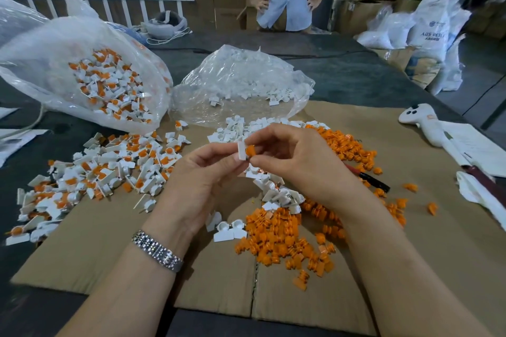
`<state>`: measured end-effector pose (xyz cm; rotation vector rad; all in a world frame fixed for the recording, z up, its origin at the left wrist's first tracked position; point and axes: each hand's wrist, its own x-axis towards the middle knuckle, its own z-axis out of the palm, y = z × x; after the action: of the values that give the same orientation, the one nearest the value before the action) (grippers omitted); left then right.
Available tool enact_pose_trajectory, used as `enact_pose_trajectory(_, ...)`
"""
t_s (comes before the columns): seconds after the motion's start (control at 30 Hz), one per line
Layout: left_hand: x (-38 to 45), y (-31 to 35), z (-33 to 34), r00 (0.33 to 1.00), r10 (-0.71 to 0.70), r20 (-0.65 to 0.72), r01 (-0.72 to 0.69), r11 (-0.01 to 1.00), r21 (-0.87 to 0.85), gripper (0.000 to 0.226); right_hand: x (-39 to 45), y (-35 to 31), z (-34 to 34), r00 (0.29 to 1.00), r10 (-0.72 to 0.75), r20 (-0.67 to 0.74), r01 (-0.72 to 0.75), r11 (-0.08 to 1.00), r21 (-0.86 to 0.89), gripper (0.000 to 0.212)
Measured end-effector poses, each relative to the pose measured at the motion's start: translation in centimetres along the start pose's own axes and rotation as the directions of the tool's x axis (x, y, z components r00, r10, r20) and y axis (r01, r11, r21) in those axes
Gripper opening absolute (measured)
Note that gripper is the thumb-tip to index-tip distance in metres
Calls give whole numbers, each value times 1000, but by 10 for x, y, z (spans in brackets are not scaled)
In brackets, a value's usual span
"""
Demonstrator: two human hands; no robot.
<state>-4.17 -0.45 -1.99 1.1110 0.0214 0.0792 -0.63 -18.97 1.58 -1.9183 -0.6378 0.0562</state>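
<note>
While the two hands met just above the middle of the cardboard sheet [109, 249], one unit was mid-assembly. The left hand [202, 172] pinched a white housing [241, 150] by its flat tab, and the right hand [295, 156] pinched an orange plug [250, 150] against the housing's socket end. Plug and housing were touching. Couldn't tell if the plug was fully seated, as fingertips covered the joint. Neither hand rested on the sheet.

Done, judging by stock:
- A big spread of finished units [109, 169], white with orange fitted, lay on the left of the sheet and spilled onto the dark table [356, 68].
- The clear bag at far left [54, 44] was well filled with more of the same.

Left to do, plenty:
- A heap of loose orange plugs [279, 238] sat near right, running in a band toward far right.
- Loose white housings [276, 194] lay in the middle, under and just beyond the hands.
- More housings sat in the clear bag at far centre [246, 74], which looked flattened, with parts only along its far side.

My read: mid-batch, maybe past half, since the finished heaps looked larger than the raw ones. Next call would be to press the plug home, drop the unit left, and pick the next pair.
</note>
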Motion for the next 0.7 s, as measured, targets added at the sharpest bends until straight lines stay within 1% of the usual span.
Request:
enact_pose_trajectory(0.07, 2, -1, -2, 1000, -17, 19, 18, 998, -56, 16, 0, -1, 1, 1000, -23, -19, 23, 1000, -8, 23)
enact_pose_trajectory(0.13, 3, -1, -3, 999, -27, 32, 29, 997, -72, 16, 0, -1, 2, 998, -52, -43, 50, 998, -46, 22)
enact_pose_trajectory(0.2, 3, 0, -4, 999, -27, 36, 29, 997, -75, 15, 0, -1, 4, 995, -77, -63, 72, 994, -79, 22)
enact_pose_trajectory(0.3, 3, 2, -4, 997, -18, 76, 23, 997, -68, 4, 0, -1, 7, 988, -124, -87, 113, 985, -127, 21)
enact_pose_trajectory(0.33, 3, 2, -4, 997, -15, 80, 21, 998, -65, 6, 0, -1, 8, 986, -139, -92, 125, 981, -147, 21)
enact_pose_trajectory(0.4, 3, 2, -4, 998, -33, 59, 38, 996, -86, 3, 0, 1, 9, 981, -164, -102, 145, 975, -170, 21)
enact_pose_trajectory(0.5, 2, 0, -3, 998, -43, 39, 47, 994, -94, 6, 2, 3, 11, 976, -185, -118, 161, 969, -185, 21)
enact_pose_trajectory(0.6, 3, 0, -3, 998, -48, 30, 50, 996, -76, 5, 2, 5, 13, 974, -194, -121, 167, 965, -204, 20)
enact_pose_trajectory(0.7, 3, 2, -4, 998, -55, 9, 55, 998, -25, 8, 2, 6, 13, 972, -196, -128, 164, 961, -222, 20)
